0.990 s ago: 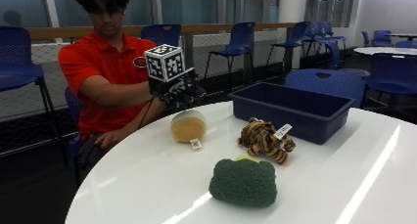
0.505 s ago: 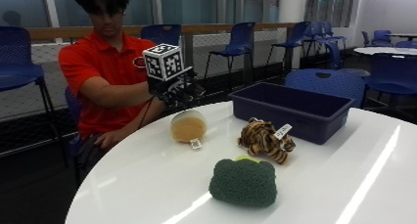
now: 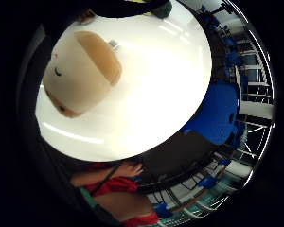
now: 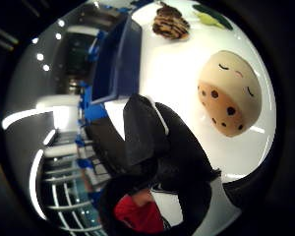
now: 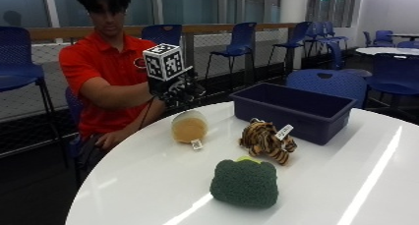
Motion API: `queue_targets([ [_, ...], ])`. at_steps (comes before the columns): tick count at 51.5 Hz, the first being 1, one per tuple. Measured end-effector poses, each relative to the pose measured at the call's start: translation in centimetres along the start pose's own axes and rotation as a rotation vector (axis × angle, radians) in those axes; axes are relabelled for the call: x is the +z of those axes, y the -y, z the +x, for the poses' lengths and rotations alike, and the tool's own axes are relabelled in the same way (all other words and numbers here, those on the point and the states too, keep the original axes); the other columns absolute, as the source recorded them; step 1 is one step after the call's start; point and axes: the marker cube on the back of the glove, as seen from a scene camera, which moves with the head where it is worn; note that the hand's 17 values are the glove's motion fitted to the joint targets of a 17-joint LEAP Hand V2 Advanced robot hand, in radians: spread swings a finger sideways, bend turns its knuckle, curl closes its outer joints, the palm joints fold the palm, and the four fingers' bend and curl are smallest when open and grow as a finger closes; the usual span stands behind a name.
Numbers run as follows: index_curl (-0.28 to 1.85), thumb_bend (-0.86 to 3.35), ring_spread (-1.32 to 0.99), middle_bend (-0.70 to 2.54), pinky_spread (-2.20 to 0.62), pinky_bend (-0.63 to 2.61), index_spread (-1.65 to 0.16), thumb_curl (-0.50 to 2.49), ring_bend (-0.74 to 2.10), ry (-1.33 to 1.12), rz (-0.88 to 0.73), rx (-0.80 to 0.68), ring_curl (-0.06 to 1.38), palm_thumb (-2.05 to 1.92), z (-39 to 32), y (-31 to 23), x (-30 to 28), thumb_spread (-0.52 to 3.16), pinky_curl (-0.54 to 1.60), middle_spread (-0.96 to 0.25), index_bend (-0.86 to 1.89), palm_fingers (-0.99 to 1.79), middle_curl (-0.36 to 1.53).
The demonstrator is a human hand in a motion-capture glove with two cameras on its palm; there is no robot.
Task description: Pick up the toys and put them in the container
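Note:
Three plush toys lie on the round white table [image 5: 340,185]. A tan round plush [image 5: 189,126] is nearest the person, a striped tiger [image 5: 267,141] lies in the middle, and a green plush [image 5: 245,183] sits at the front. The dark blue container [image 5: 294,111] stands behind the tiger. My gloved right hand [image 5: 177,90] hovers above and just behind the tan plush, fingers relaxed and holding nothing. The thumb side palm view has the tan plush [image 4: 228,93] below the glove's fingers [image 4: 147,142], with the tiger [image 4: 169,24] and container [image 4: 118,59] beyond. The little finger side view also shows the tan plush [image 3: 80,73].
The person's bare left hand [image 5: 114,136] rests low by the table's near edge. Blue chairs [image 5: 327,82] stand behind the table and along the window rail. Another white table [image 5: 393,50] stands at the far right.

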Motion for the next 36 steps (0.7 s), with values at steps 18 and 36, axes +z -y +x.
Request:
queue_targets([
  [18, 0.22, -0.06, -0.04, 0.13, 0.01, 0.73, -0.21, 0.10, 0.15, 0.013, -0.015, 0.007, 0.15, -0.08, 0.40, 0.10, 0.24, 1.25, 0.34, -0.06, 0.11, -0.23, 0.20],
  [36, 0.21, -0.06, -0.03, 0.13, 0.06, 0.89, -0.23, 0.11, 0.15, 0.020, -0.039, 0.004, 0.15, -0.08, 0.53, 0.51, 0.88, 1.23, 0.38, -0.05, 0.11, -0.23, 0.21],
])
